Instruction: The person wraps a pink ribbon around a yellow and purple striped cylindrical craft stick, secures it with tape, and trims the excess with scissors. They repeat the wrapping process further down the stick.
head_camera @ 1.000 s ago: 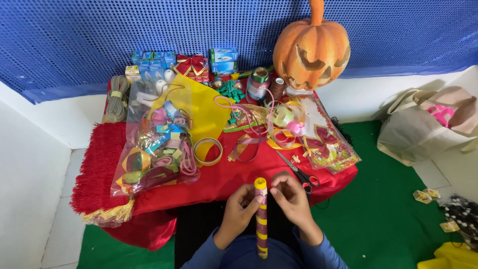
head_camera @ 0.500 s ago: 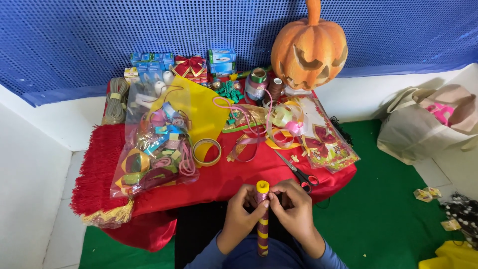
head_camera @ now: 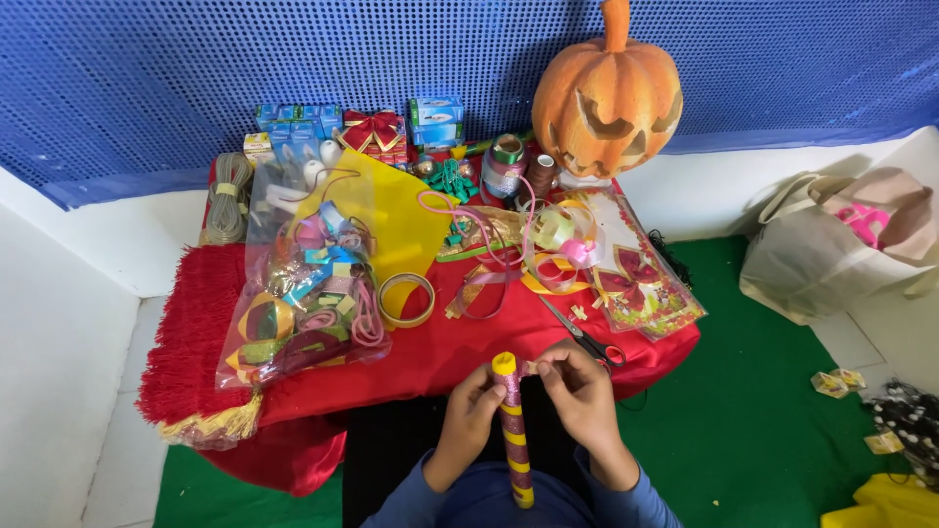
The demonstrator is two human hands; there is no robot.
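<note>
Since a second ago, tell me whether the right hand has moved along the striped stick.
Yes. The right hand has shifted left and inward toward the top of the striped stick, judged against the scissors on the red cloth, closing up to the left hand.

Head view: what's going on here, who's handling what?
A person holds a yellow stick upright at the near edge of a red-covered table. The left hand grips the stick, which is spiralled with purple glitter ribbon; the right hand pinches the ribbon end near its top. Scissors, a clear bag of ribbons, a tape ring and a carved pumpkin sit on the table.
</note>
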